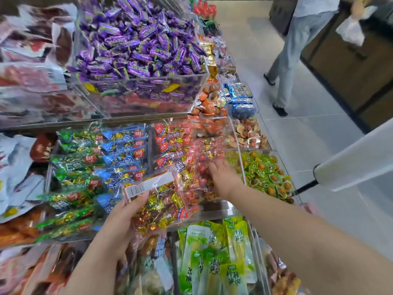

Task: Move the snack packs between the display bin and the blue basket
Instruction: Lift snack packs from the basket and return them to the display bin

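1. Clear acrylic display bin (238, 143) on the middle shelf, the largest thing in play, holds the red snack packs (180, 145) in loose stacks, with blue and green packs in the compartment just to its left.
2. Purple wrapped candies (140, 39) fill the bin on the shelf above; they seem to have no part in the task.
3. One red snack pack (158, 206), back label upward, sits in the left hand (119, 228), its fingers closed around the pack's lower left edge, just in front of the bin's front wall.
4. Right hand (223, 177) reaches into the bin, palm down on the pile; its fingers are buried among the wrappers, so I cannot tell whether they grip anything.
5. My judgement: packs are being gathered from the bin, and the next move calls for pinching one more pack free without dragging its neighbours over the front wall.
6. No blue basket is in view, so which way the packs travel stays uncertain; the left edge is blurred, and wrapper print is unreadable.
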{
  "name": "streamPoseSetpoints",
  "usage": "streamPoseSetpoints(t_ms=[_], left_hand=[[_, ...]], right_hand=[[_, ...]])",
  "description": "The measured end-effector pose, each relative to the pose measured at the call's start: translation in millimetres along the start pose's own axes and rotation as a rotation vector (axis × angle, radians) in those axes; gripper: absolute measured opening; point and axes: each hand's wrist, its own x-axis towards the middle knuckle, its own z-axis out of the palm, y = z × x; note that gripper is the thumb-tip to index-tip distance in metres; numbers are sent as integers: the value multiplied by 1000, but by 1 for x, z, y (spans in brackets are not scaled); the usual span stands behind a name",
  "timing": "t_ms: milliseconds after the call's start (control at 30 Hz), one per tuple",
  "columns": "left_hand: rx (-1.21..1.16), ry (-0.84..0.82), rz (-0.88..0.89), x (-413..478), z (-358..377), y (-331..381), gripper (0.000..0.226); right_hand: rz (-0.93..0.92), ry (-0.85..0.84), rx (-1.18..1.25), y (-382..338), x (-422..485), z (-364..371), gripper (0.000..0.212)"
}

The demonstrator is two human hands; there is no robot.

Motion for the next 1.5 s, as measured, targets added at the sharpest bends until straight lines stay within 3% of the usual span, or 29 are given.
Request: streamPoseSetpoints(t_ms=[67, 133, 200, 267, 300, 433, 533, 667, 767, 933, 1033, 1100, 1167, 1267, 1333, 1400, 1500], left_hand=[[4, -8, -5, 2, -2, -1, 48], [9, -17, -5, 3, -1, -1, 51], [-3, -23, -9, 4, 0, -2, 54], [-7, -30, -12, 5, 2, -2, 58], [-7, -34, -14, 5, 2, -2, 59], [-5, -33, -29, 6, 2, -2, 58], [10, -35, -50, 5, 2, -1, 54], [29, -28, -51, 3, 5, 1, 52], [59, -17, -41, 3, 9, 0, 48], [172, -14, -31, 5, 25, -1, 50], [245, 39, -19, 6, 38, 0, 60], [275, 68, -37, 5, 46, 0, 68], [308, 106, -18, 6, 50, -1, 83], [399, 153, 37, 8, 54, -2, 102], [415, 167, 42, 6, 57, -2, 116], [442, 210, 23, 7, 57, -2, 120], [411, 297, 11, 10, 48, -2, 105]], right_hand=[[45, 125, -4, -1, -6, 3, 46], [27, 71, 59, -7, -13, 5, 34], [29, -198, 148, -13, -15, 7, 16], [77, -428, 232, -16, -11, 11, 33], [133, -464, 308, -17, -8, 14, 38], [400, -335, 564, -21, 3, 22, 42], [441, -288, 581, -27, 10, 18, 24], [456, -268, 573, -29, 11, 18, 25], [441, -317, 690, -21, 5, 17, 39], [411, -475, 922, -5, -13, -9, 28], [330, -284, 1016, -6, -22, -39, 30], [293, -145, 1277, -8, -32, -61, 26], [218, -199, 1516, -9, -46, -78, 26], [111, -220, 1247, -10, -65, -84, 46], [139, -230, 1201, -10, -73, -87, 54], [164, -181, 1250, -6, -78, -89, 37], [244, 67, 1260, 6, -85, -91, 23]])
